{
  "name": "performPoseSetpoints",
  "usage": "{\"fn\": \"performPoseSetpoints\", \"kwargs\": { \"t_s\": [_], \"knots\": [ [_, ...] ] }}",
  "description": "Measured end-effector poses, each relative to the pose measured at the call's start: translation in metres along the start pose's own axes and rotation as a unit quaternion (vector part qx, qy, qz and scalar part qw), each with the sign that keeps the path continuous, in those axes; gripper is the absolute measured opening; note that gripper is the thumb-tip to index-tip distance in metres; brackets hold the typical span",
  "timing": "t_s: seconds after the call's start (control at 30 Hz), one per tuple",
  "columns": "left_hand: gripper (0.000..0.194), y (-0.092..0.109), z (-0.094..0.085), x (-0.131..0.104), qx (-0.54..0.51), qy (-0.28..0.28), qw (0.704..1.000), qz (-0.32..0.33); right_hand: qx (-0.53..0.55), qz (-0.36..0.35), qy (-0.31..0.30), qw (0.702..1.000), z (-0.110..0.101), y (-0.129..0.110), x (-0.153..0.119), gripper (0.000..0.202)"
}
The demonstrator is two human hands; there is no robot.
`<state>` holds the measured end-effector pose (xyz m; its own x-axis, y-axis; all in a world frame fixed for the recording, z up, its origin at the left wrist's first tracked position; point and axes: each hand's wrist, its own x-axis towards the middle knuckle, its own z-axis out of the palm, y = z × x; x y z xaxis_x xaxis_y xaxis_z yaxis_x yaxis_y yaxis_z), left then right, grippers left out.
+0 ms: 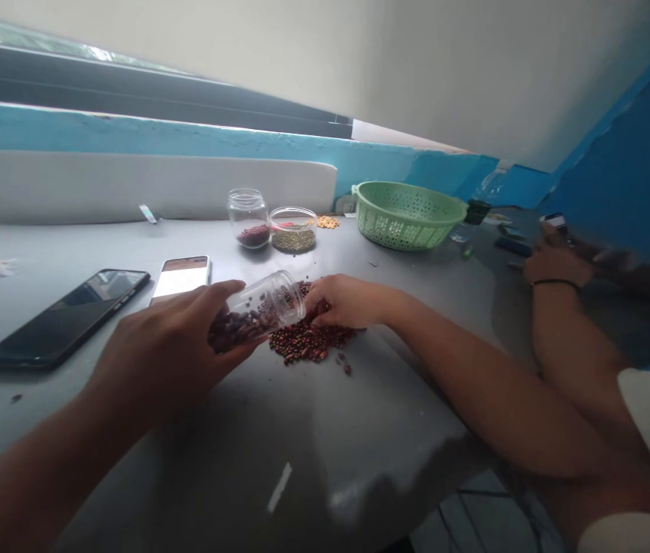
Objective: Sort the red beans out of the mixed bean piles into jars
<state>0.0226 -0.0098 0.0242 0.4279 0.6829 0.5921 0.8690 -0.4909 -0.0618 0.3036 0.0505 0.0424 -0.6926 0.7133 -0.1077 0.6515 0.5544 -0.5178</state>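
Observation:
My left hand (169, 353) is wrapped round a clear jar (256, 307), tilted nearly on its side with its open mouth to the right. Dark red beans lie inside it. Beside the mouth, my right hand (345, 301) reaches into a pile of red beans (307, 342) on the grey table (302, 445). Its fingers are bent together at the beans; what they hold, if anything, is hidden. A few loose beans (347, 369) lie in front of the pile.
Behind stand a jar of small red beans (253, 235), a round container of green beans (293, 240), some yellow grains (328, 222) and a green basket (406, 223). Two phones (65, 319) (182, 278) lie left. At right, another person's hand (558, 265) holds a phone.

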Motion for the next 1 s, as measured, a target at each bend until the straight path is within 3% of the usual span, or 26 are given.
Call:
{"fn": "performPoseSetpoints", "kwargs": {
  "t_s": [0.23, 0.53, 0.63, 0.7, 0.77, 0.9, 1.0],
  "knots": [
    [0.055, -0.001, 0.0, 0.0, -0.01, -0.003, 1.0, 0.007, -0.009, 0.012, 0.016, 1.0, 0.001, -0.002, 0.005, 0.015],
    [0.056, -0.001, -0.001, 0.0, -0.015, -0.009, 1.0, 0.004, 0.092, 0.021, 0.062, 0.994, -0.004, 0.003, -0.003, 0.009],
    [0.059, -0.001, -0.004, 0.0, -0.005, -0.021, 1.0, -0.002, 0.123, -0.001, 0.154, 0.98, -0.009, -0.003, -0.008, 0.013],
    [0.058, 0.001, -0.006, 0.001, 0.012, -0.033, 0.999, -0.005, 0.177, -0.032, 0.248, 0.952, -0.01, -0.014, -0.011, 0.019],
    [0.056, 0.003, -0.007, 0.002, 0.028, -0.045, 0.999, -0.004, 0.218, -0.068, 0.304, 0.925, -0.006, -0.027, -0.015, 0.021],
    [0.052, 0.006, -0.006, 0.003, 0.025, -0.02, 0.999, 0.017, 0.219, -0.114, 0.263, 0.933, 0.008, -0.046, -0.017, 0.016],
    [0.055, 0.004, -0.004, 0.002, 0.017, -0.007, 1.0, 0.02, 0.2, -0.106, 0.25, 0.941, 0.009, -0.046, -0.017, 0.023]
  ]
}}
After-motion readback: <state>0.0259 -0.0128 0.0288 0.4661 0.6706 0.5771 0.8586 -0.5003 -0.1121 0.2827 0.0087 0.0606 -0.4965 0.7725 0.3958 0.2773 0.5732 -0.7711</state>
